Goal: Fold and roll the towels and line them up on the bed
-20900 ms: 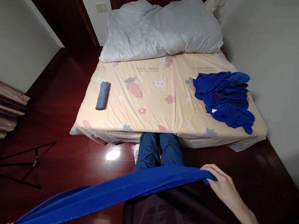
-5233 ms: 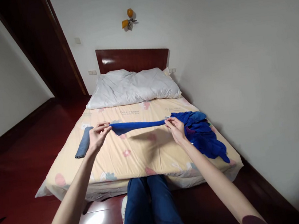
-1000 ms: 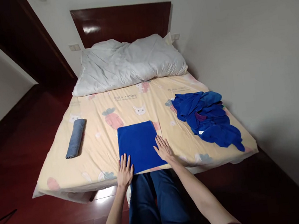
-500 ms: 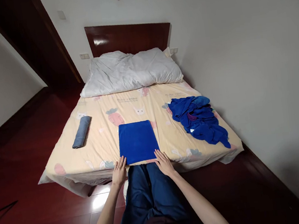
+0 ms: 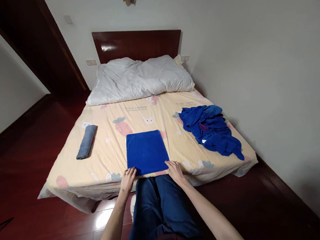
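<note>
From the head camera, a folded blue towel [image 5: 146,152] lies flat on the bed [image 5: 109,158] near its foot edge, squared into a rectangle; the left hand [image 5: 127,179] rests at its near left corner and the right hand [image 5: 174,171] at its near right corner, fingers curled onto the hem (whether they pinch the cloth or only press it, I cannot tell); a rolled grey towel [image 5: 86,142] lies well to the left; a heap of blue cloths [image 5: 211,129] sits to the right; a white duvet [image 5: 139,78] is bunched at the headboard [image 5: 138,44].
</note>
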### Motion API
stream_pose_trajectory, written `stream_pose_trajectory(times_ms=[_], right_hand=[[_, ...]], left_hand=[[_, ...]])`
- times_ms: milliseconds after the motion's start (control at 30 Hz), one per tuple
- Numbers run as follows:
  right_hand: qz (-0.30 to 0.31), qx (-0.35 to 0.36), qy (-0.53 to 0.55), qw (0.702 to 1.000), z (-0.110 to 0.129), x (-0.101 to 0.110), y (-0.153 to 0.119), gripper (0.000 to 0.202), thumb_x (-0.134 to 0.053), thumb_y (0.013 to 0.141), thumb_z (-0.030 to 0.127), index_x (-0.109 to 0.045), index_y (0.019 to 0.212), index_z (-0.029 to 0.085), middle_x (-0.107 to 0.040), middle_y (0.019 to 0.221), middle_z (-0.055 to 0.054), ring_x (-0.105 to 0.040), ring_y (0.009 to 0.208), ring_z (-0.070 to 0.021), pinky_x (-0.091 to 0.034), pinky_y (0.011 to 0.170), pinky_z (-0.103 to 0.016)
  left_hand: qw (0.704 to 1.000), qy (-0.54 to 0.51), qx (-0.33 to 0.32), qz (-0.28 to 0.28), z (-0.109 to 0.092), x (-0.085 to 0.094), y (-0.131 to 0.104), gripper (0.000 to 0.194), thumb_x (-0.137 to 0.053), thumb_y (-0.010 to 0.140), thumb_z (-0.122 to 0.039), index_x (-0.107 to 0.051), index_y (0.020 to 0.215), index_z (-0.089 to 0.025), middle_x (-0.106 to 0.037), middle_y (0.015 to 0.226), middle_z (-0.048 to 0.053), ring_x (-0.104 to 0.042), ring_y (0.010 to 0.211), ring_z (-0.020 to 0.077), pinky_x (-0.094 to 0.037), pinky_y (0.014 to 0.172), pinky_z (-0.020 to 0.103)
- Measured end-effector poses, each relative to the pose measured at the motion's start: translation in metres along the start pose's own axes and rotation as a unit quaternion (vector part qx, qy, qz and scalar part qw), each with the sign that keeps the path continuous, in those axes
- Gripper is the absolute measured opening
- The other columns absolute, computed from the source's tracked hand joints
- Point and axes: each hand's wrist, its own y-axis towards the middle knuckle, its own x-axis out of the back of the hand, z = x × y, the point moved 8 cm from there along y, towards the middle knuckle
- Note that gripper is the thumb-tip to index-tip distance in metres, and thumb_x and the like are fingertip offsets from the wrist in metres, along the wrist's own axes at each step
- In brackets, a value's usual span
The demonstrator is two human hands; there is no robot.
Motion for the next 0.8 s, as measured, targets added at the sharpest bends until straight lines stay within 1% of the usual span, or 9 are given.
stream_pose_trajectory(times_ms=[67, 133, 233, 300, 367, 467, 600, 700, 800], right_hand=[[-0.036, -0.032, 0.079, 0.996, -0.01, 0.004, 0.007, 0.057, -0.049, 0.071, -0.005, -0.076, 0.116, 0.019, -0.075, 0.118, -0.013, -0.068, 0.115, -0.027, -0.05, 0.107, -0.047], [-0.06, -0.054, 0.132, 0.988, -0.021, 0.004, 0.014, 0.053, -0.048, 0.068, -0.003, -0.078, 0.106, 0.019, -0.077, 0.11, -0.011, -0.07, 0.108, -0.0259, -0.053, 0.103, -0.046], [-0.064, -0.06, 0.172, 0.981, -0.031, 0.0, 0.022, 0.047, -0.047, 0.067, 0.001, -0.08, 0.097, 0.019, -0.078, 0.105, -0.01, -0.071, 0.105, -0.0242, -0.056, 0.102, -0.045], [-0.058, -0.061, 0.206, 0.975, -0.036, -0.004, 0.025, 0.05, -0.047, 0.063, 0.002, -0.08, 0.095, 0.02, -0.078, 0.107, -0.008, -0.072, 0.107, -0.0226, -0.055, 0.104, -0.043], [-0.049, -0.07, 0.237, 0.968, -0.041, -0.007, 0.026, 0.055, -0.046, 0.058, 0.002, -0.081, 0.097, 0.021, -0.079, 0.108, -0.007, -0.073, 0.107, -0.0217, -0.056, 0.103, -0.041], [-0.036, -0.101, 0.278, 0.955, -0.053, -0.011, 0.028, 0.055, -0.046, 0.057, 0.004, -0.081, 0.096, 0.02, -0.08, 0.103, -0.007, -0.076, 0.101, -0.0216, -0.06, 0.096, -0.038], [-0.013, -0.131, 0.319, 0.938, -0.067, -0.017, 0.03, 0.049, -0.047, 0.058, 0.007, -0.081, 0.091, 0.02, -0.08, 0.103, -0.006, -0.076, 0.101, -0.0211, -0.058, 0.099, -0.038], [-0.001, -0.142, 0.341, 0.929, -0.07, -0.018, 0.03, 0.045, -0.051, 0.06, 0.008, -0.081, 0.09, 0.021, -0.08, 0.104, -0.005, -0.076, 0.102, -0.0216, -0.057, 0.1, -0.039], [-0.004, -0.146, 0.359, 0.922, -0.069, -0.015, 0.031, 0.037, -0.057, 0.065, 0.011, -0.081, 0.091, 0.021, -0.08, 0.104, -0.006, -0.075, 0.103, -0.0232, -0.056, 0.102, -0.043]], left_hand=[[0.993, -0.109, 0.042, -0.035, 0.015, 0.009, 0.007, 0.052, -0.045, 0.078, 0.0, -0.07, 0.119, -0.019, -0.068, 0.131, 0.013, -0.061, 0.125, 0.0276, -0.046, 0.11, 0.048], [0.981, -0.175, 0.066, -0.059, 0.028, 0.014, 0.013, 0.045, -0.048, 0.074, -0.002, -0.073, 0.107, -0.02, -0.073, 0.119, 0.011, -0.065, 0.117, 0.0259, -0.048, 0.107, 0.045], [0.971, -0.218, 0.069, -0.066, 0.04, 0.018, 0.018, 0.037, -0.05, 0.071, -0.007, -0.074, 0.096, -0.021, -0.075, 0.111, 0.008, -0.068, 0.11, 0.0238, -0.052, 0.104, 0.042], [0.964, -0.249, 0.063, -0.067, 0.044, 0.02, 0.019, 0.036, -0.049, 0.07, -0.01, -0.075, 0.093, -0.021, -0.076, 0.111, 0.007, -0.069, 0.109, 0.023, -0.053, 0.103, 0.041], [0.957, -0.276, 0.059, -0.065, 0.045, 0.022, 0.018, 0.037, -0.048, 0.069, -0.011, -0.076, 0.091, -0.022, -0.076, 0.113, 0.006, -0.069, 0.111, 0.0224, -0.054, 0.103, 0.041], [0.948, -0.304, 0.069, -0.064, 0.047, 0.022, 0.017, 0.034, -0.048, 0.073, -0.016, -0.077, 0.09, -0.022, -0.076, 0.115, 0.007, -0.07, 0.112, 0.023, -0.054, 0.103, 0.043], [0.938, -0.321, 0.108, -0.069, 0.054, 0.016, 0.019, 0.031, -0.055, 0.083, -0.032, -0.077, 0.101, -0.021, -0.077, 0.114, 0.01, -0.07, 0.11, 0.026, -0.053, 0.104, 0.045], [0.932, -0.332, 0.127, -0.07, 0.054, 0.013, 0.021, 0.032, -0.06, 0.084, -0.041, -0.078, 0.101, -0.02, -0.077, 0.113, 0.01, -0.069, 0.111, 0.027, -0.052, 0.105, 0.045], [0.922, -0.348, 0.149, -0.086, 0.051, 0.017, 0.021, 0.037, -0.057, 0.087, -0.045, -0.077, 0.103, -0.019, -0.077, 0.112, 0.011, -0.07, 0.107, 0.027, -0.055, 0.099, 0.042]])
